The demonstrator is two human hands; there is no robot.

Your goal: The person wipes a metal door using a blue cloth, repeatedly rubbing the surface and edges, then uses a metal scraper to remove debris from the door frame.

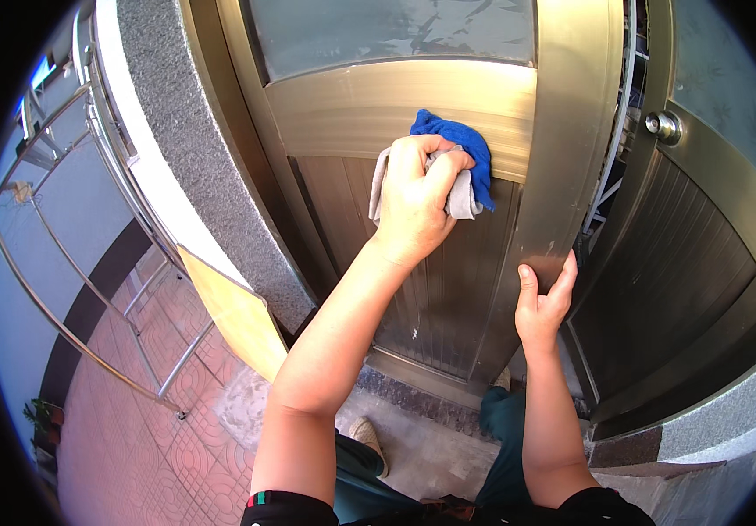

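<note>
My left hand (417, 191) is closed around a blue cloth (476, 154) and a light grey cloth (462, 197), bunched together. They press on the bronze-coloured metal door (325, 112), where its smooth crossbar meets the ribbed lower panel. Lower down on the right, my right hand (544, 302) rests at the free edge of the same door, thumb on its front face and fingers at the edge. It holds no cloth. A frosted glass pane (384, 33) fills the door's upper part.
At right stands a second door leaf with a round metal knob (663, 126). A granite-faced pillar (187, 131) borders the door on the left, with a yellowish board (233, 309) leaning by it. Metal tube railing (56, 309) stands over pink tiles (128, 427) at far left.
</note>
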